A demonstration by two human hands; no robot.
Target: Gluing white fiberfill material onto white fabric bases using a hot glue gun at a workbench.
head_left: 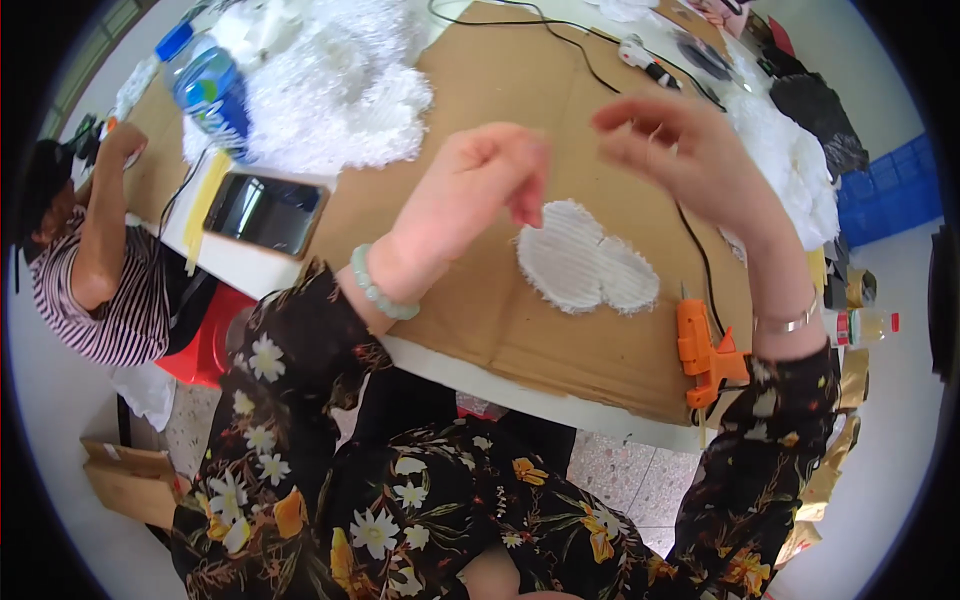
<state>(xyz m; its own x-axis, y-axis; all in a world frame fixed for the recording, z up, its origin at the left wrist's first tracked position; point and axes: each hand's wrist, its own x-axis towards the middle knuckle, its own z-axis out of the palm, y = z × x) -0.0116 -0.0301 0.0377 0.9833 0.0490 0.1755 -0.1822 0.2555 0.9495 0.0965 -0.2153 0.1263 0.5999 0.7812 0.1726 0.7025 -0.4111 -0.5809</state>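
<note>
Both my hands are raised over a brown board on the table (pixel 470 330). My left hand (pixel 475 185) has its fingers curled and pressed together, and whatever they may hold is too small to make out. To the right, my right hand (pixel 665 150) hangs in the air with thumb and fingers apart and slightly blurred. Below and between them lies a white fuzzy cloud-shaped piece (pixel 580 260), flat on the board and touched by neither hand. Nearest my right wrist, an orange glue gun (pixel 705 350) rests by the board's right edge.
A phone (pixel 265 213), a blue-capped bottle (pixel 208 92) and a heap of white fringe (pixel 330 90) are at the left. White fluffy material (pixel 785 165) lies at the right. Cables cross the far side near a white-and-black tool (pixel 645 60). Another person (pixel 100 260) sits at the far left.
</note>
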